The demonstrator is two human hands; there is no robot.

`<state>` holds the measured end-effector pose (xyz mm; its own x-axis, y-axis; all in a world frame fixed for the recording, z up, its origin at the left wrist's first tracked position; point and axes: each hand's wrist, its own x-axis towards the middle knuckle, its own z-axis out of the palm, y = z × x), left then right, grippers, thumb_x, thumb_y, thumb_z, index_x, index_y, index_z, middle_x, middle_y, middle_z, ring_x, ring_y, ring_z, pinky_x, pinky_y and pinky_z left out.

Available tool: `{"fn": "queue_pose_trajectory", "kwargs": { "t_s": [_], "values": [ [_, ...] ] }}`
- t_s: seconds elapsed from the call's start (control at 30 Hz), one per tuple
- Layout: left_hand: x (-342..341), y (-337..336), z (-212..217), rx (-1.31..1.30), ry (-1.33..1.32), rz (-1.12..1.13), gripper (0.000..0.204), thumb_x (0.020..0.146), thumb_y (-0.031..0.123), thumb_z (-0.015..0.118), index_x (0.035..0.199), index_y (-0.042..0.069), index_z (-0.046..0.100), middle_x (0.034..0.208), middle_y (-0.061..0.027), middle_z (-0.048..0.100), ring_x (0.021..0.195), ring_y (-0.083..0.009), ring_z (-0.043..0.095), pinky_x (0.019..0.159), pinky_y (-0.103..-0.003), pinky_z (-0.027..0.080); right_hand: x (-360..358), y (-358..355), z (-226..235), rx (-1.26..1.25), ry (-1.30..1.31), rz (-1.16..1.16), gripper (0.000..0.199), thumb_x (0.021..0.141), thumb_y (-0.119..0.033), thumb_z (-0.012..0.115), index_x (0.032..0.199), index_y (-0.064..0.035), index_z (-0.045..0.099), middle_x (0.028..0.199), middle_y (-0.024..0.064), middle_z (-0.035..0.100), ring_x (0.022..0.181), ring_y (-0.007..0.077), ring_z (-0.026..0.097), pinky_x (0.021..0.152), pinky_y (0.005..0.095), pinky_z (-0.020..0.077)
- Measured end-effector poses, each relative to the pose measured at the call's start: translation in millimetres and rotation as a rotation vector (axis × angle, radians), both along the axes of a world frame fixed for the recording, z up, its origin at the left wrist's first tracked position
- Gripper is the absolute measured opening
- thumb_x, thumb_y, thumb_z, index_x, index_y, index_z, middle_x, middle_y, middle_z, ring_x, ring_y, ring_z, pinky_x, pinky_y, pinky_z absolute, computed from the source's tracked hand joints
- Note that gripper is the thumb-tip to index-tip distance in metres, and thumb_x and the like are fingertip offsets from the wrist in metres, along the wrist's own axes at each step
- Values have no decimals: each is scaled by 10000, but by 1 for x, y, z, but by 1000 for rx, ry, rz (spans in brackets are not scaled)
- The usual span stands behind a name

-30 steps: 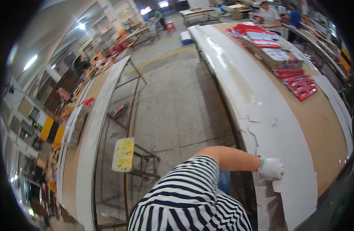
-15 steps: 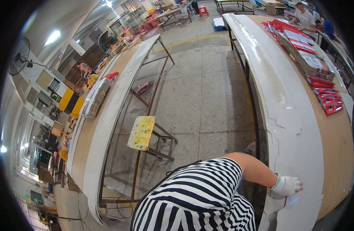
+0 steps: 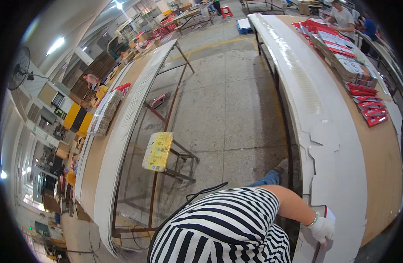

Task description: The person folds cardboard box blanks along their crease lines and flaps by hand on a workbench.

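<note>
My left hand [image 3: 322, 229], in a white glove with a light band at the wrist, is low on the right-hand table. Its fingers curl down around a white card piece with a dark red edge [image 3: 329, 215]; parts of that piece show above and below the glove. Beneath lie overlapping white card sheets [image 3: 326, 171] with notched edges, spread along the table. My left arm, in a black-and-white striped sleeve [image 3: 236, 204], reaches across from the bottom. My right hand is out of sight.
Stacked printed cartons [image 3: 348, 63] and red-edged packets [image 3: 370, 107] line the table's far side. Left of me are a yellow-topped stool [image 3: 157, 151] and another long table [image 3: 122, 127] with a bundle of cardboard [image 3: 105, 115]. A person [image 3: 342, 19] stands at the far right.
My left hand has moved down and slightly left, its fingers now pointing downward. More of the red-edged white card piece shows above the glove. The view has shifted slightly.
</note>
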<state>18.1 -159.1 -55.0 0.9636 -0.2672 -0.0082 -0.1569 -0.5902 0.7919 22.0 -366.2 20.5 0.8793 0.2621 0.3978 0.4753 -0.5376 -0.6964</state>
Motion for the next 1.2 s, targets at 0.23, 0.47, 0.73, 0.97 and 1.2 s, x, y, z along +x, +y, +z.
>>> {"fn": "queue_pose_trajectory", "kwargs": {
  "t_s": [0.23, 0.47, 0.73, 0.97, 1.2],
  "values": [
    [12, -38, -2, 71, -115, 380, 351, 756, 360, 663, 959, 78, 711, 1052, -149, 641, 1098, -320, 563, 975, -435, 414, -2, 0, -7, 12, 7, -42, 294, 851, -183, 588, 1041, 36, 637, 1062, 237, 588, 936, 350, 587, 810, 421, 506],
    [1, -43, -16, 345, -483, 162, 666, 710, 337, 679, 1260, -6, 526, 1246, -132, 552, 1286, -306, 422, 1040, -719, 188, -5, 4, -15, -4, 11, -90, 313, 857, -208, 601, 1057, 29, 641, 1095, 246, 582, 957, 361, 584, 822, 431, 500],
    [25, -46, -12, 469, -284, 216, 763, 726, 300, 672, 1350, -59, 419, 1365, -166, 488, 1371, -290, 372, 1070, -706, 172, -10, 13, -20, -11, 25, -139, 336, 863, -237, 617, 1076, 22, 645, 1132, 257, 574, 982, 374, 582, 836, 443, 493],
    [20, -58, 24, 351, -329, 163, 541, 814, 243, 595, 1282, -4, 480, 1296, -110, 536, 1310, -255, 447, 1076, -632, 265, -9, 24, -31, -42, 76, -216, 357, 869, -263, 631, 1092, 15, 649, 1164, 266, 567, 1004, 385, 580, 848, 452, 488],
    [8, -32, -1, 483, -422, 198, 436, 857, 248, 538, 1243, 46, 521, 1300, -105, 544, 1233, -286, 502, 971, -540, 410, -2, 48, -29, -83, 72, -214, 372, 905, -264, 588, 1139, 24, 622, 1162, 240, 585, 1003, 342, 584, 847, 432, 482]
  ]
}}
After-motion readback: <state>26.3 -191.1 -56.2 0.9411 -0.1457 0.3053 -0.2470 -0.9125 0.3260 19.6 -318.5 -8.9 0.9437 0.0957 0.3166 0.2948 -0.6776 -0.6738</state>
